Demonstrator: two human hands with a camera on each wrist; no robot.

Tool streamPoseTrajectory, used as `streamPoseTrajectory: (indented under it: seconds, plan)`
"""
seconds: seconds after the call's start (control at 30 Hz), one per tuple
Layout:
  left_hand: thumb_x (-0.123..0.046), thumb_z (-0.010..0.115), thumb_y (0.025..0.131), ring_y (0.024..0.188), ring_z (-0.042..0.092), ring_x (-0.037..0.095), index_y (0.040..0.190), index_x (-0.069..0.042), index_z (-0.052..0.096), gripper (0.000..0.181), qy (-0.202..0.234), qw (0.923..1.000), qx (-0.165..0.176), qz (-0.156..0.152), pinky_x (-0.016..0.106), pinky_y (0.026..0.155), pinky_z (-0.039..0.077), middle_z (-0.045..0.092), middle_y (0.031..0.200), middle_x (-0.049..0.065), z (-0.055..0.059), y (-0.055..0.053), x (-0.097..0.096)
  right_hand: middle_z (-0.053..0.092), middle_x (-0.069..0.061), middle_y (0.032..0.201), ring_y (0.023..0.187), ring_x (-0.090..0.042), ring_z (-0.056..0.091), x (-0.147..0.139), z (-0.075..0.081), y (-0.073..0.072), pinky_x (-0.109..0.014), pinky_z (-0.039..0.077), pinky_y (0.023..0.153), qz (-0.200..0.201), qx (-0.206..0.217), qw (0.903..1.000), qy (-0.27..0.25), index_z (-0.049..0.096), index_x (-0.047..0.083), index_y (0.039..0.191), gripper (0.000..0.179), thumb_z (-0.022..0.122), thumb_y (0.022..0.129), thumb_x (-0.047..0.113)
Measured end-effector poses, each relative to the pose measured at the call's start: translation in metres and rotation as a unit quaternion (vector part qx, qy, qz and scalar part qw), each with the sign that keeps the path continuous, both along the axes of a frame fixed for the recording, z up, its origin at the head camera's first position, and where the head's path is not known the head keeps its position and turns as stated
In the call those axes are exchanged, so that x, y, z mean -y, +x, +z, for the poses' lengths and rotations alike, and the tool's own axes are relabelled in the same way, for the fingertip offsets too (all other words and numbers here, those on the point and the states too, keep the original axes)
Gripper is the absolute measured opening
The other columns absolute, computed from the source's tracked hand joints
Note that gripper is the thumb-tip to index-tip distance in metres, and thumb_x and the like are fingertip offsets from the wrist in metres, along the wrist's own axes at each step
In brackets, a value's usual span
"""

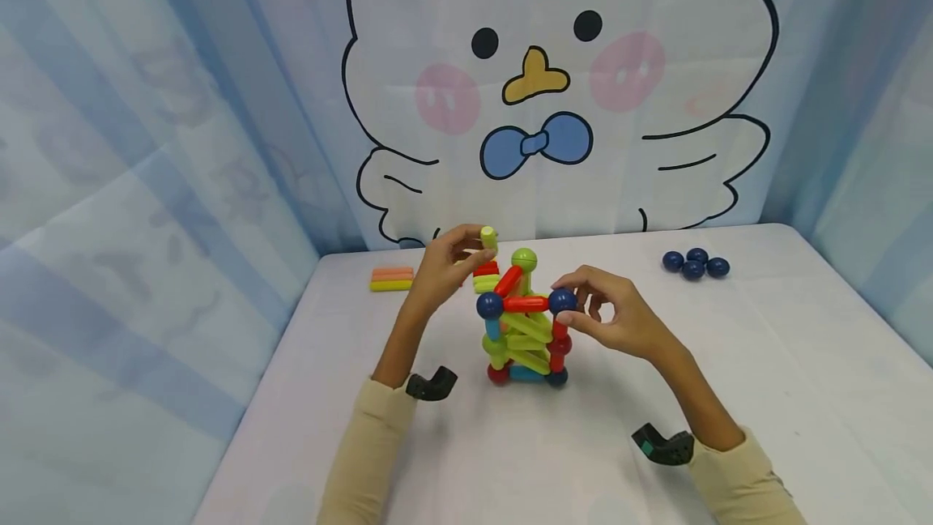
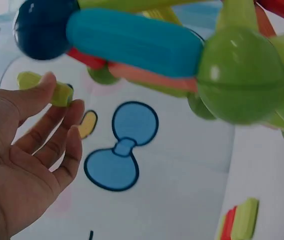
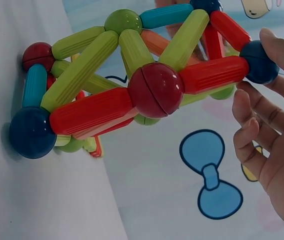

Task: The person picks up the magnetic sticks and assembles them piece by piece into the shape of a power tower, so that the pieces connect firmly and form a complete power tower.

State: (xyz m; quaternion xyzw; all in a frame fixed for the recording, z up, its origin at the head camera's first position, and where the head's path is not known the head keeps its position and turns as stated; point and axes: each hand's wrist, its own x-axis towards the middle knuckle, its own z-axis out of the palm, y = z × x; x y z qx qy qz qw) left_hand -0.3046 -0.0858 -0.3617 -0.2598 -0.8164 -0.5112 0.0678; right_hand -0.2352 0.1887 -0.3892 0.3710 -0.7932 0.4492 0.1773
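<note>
A tower of colored rods and balls stands on the white table, with red, green, blue and orange rods joined at balls. My left hand pinches a short yellow-green rod between thumb and fingers, just left of the tower's top and apart from it. At the top right corner, my right hand holds a dark blue ball between thumb and fingers; the right wrist view shows this ball joined to red rods. Another dark blue ball forms the top left corner.
Behind the tower lie loose red and green rods, partly hidden. Orange and yellow rods lie at the back left. Several loose dark blue balls sit at the back right. A printed curtain hangs along the table's far edge.
</note>
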Motion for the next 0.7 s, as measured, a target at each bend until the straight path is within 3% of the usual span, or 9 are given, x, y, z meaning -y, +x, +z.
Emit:
streamPoseTrajectory:
  seconds: [0.07,0.17,0.43,0.7]
  plan:
    - [-0.020,0.067,0.093,0.112,0.063,0.022,0.124,-0.008,0.062,0.034,-0.005,0.9982,-0.027,-0.052,0.035,0.096,0.053,0.067,0.118,0.009,0.012,0.003,-0.011,0.065,0.003,0.093,0.069,-0.007,0.054,0.000,0.001,0.000,-0.022,0.049,0.053,0.001,-0.001,1.0000,-0.001,0.065,0.011,0.115,0.039,0.076,0.078,0.002]
    - [-0.019,0.067,0.093,0.114,0.061,0.021,0.123,-0.009,0.064,0.032,-0.048,0.9919,-0.057,-0.103,0.036,0.097,0.052,0.067,0.120,0.007,0.023,0.004,-0.023,0.065,0.003,0.093,0.069,-0.007,0.054,0.000,0.001,0.001,-0.022,0.049,0.053,0.003,0.000,1.0000,-0.002,0.065,0.011,0.115,0.040,0.076,0.078,0.002]
    - [-0.018,0.064,0.095,0.115,0.060,0.020,0.127,-0.011,0.065,0.033,-0.126,0.9763,-0.085,-0.154,0.038,0.100,0.051,0.068,0.121,0.007,0.027,0.006,-0.031,0.067,0.001,0.096,0.069,-0.007,0.054,-0.001,-0.002,0.000,-0.022,0.050,0.053,0.006,-0.002,1.0000,-0.001,0.064,0.009,0.116,0.041,0.076,0.078,0.002]
    - [-0.017,0.063,0.095,0.110,0.059,0.017,0.125,-0.014,0.068,0.030,-0.224,0.9464,-0.096,-0.212,0.028,0.097,0.050,0.066,0.120,0.006,0.037,0.006,-0.037,0.064,0.000,0.089,0.066,-0.007,0.057,-0.003,-0.002,-0.002,-0.021,0.050,0.051,-0.001,0.012,0.9998,-0.013,0.058,0.006,0.119,0.050,0.079,0.074,-0.001]
